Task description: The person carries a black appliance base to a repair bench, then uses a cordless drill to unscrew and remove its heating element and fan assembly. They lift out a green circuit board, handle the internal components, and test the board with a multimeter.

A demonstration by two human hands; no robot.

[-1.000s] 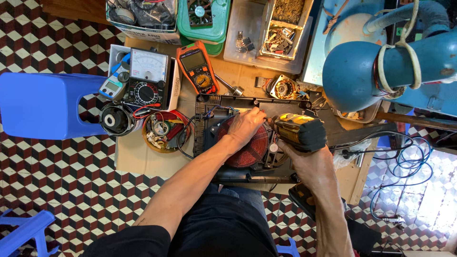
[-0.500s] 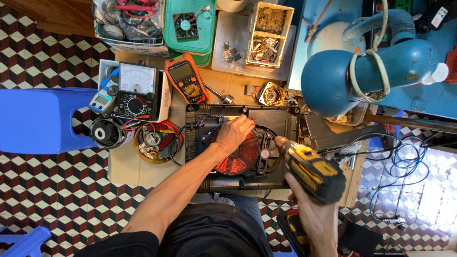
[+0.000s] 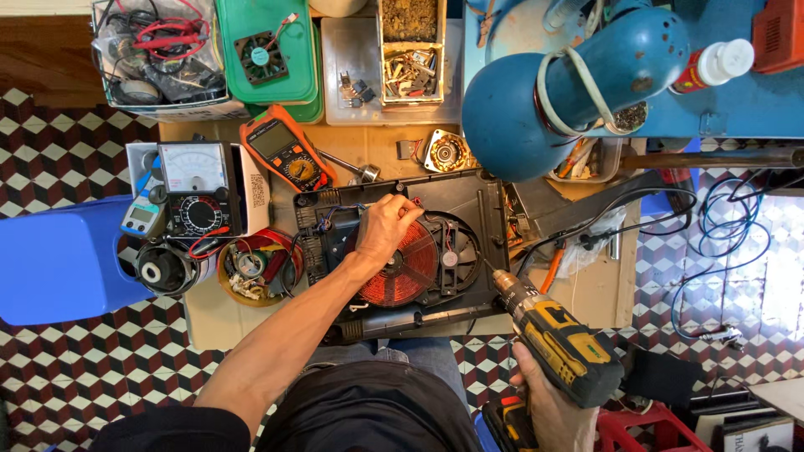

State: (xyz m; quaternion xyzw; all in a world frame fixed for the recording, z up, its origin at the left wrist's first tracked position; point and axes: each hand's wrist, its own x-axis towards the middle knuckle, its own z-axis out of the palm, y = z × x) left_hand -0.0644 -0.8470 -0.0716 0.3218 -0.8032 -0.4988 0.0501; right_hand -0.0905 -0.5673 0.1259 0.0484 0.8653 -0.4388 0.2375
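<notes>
Cluttered cardboard-topped bench (image 3: 586,293) over checkered floor. Clear bin (image 3: 155,54) holds wire tangle, green tray (image 3: 266,50) has small fan, narrow box (image 3: 408,50) full of screws. Left hand (image 3: 383,228) flat, fingers loose, on red coil (image 3: 408,268) of opened cooker (image 3: 402,251) mid-bench. Right hand (image 3: 548,410) clenched round yellow drill (image 3: 557,343), low right

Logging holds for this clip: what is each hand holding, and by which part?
Right hand holds the yellow cordless drill by its handle. Left hand rests on the red coil, gripping nothing visible.
</notes>
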